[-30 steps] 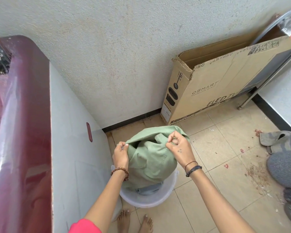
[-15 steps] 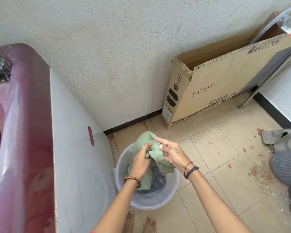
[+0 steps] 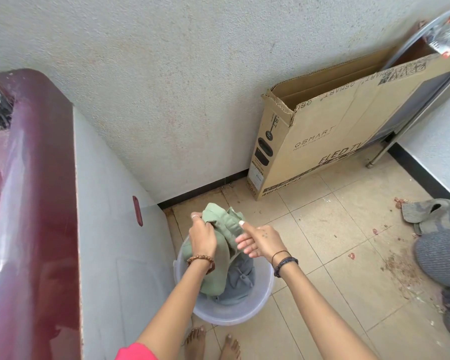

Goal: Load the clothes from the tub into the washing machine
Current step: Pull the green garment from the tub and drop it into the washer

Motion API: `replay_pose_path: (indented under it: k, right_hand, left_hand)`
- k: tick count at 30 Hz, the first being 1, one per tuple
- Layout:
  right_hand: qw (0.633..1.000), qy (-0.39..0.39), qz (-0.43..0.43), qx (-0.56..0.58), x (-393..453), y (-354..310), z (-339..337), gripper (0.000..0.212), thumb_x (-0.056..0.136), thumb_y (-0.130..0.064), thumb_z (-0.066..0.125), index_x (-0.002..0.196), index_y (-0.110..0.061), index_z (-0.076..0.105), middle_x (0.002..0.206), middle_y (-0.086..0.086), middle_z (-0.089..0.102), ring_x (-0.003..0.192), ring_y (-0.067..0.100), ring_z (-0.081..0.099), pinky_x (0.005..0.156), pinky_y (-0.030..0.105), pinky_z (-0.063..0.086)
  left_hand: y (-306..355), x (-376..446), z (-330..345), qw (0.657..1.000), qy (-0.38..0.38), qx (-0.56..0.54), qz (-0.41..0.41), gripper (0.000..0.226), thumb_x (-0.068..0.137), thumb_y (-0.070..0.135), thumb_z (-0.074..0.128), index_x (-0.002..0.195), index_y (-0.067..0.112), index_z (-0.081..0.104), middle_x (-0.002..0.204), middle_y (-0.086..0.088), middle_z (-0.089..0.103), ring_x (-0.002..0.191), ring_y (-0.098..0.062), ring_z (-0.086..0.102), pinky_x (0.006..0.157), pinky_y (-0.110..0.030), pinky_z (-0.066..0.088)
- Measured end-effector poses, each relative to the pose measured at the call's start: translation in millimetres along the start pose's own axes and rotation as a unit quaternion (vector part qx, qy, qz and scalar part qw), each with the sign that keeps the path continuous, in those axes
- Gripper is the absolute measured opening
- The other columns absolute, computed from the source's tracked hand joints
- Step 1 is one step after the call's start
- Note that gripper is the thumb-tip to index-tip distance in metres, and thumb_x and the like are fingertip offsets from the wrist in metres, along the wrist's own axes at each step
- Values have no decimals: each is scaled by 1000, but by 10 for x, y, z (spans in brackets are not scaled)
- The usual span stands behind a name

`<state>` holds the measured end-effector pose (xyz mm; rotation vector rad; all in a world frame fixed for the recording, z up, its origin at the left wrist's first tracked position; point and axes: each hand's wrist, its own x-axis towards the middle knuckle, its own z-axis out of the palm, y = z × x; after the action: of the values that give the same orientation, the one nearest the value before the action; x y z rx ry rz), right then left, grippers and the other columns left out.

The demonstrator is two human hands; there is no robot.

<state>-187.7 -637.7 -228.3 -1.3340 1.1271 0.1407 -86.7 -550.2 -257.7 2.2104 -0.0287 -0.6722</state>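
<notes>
Gripping a bunched green garment (image 3: 220, 245) at lower centre of the frame, the left hand (image 3: 202, 236) is clenched around the cloth, which hangs down into the pale plastic tub (image 3: 231, 314) on the tiled floor (image 3: 348, 242). The right hand (image 3: 260, 241) sits just beside it with fingers spread and loose, its thumb touching the upper fold of the garment (not closed on anything). Under the green piece, a grey-blue garment (image 3: 240, 281) lies inside the tub. The washing machine (image 3: 63, 216), with a dark red top and a white side, fills the left of the frame, close beside the tub. A cardboard box (image 3: 335, 141) leans against the wall at upper right. Grey slippers (image 3: 442, 229) lie at the right edge, and bare feet (image 3: 211, 344) show at the bottom.
</notes>
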Motion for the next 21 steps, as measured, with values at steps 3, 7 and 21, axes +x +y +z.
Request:
replay_pose_path:
  k: [3, 7, 21]
  right_hand:
    - [999, 37, 22, 17, 98, 24, 92, 41, 89, -43, 55, 79, -6, 70, 67, 0, 65, 56, 8, 57, 56, 21, 48]
    - [995, 96, 17, -25, 191, 123, 55, 46, 72, -52, 69, 74, -6, 71, 79, 8, 71, 77, 21, 64, 81, 41, 53]
    - [983, 98, -12, -153, 236, 229, -54, 22, 79, -1, 64, 98, -8, 73, 98, 6, 70, 91, 16, 60, 80, 16, 43]
  left_hand:
    - [-22, -162, 124, 996, -71, -44, 5, 16, 89, -1, 32, 94, 10, 43, 74, -1, 51, 75, -23, 49, 65, -31, 33]
    - [-78, -233, 142, 972, -198, -126, 7, 25, 90, 1, 41, 87, 10, 63, 71, -6, 64, 65, -20, 56, 58, -30, 43]
    - [-154, 244, -22, 958, -241, -128, -93, 42, 86, -12, 33, 76, 11, 67, 94, -6, 68, 73, -16, 64, 57, -22, 53]
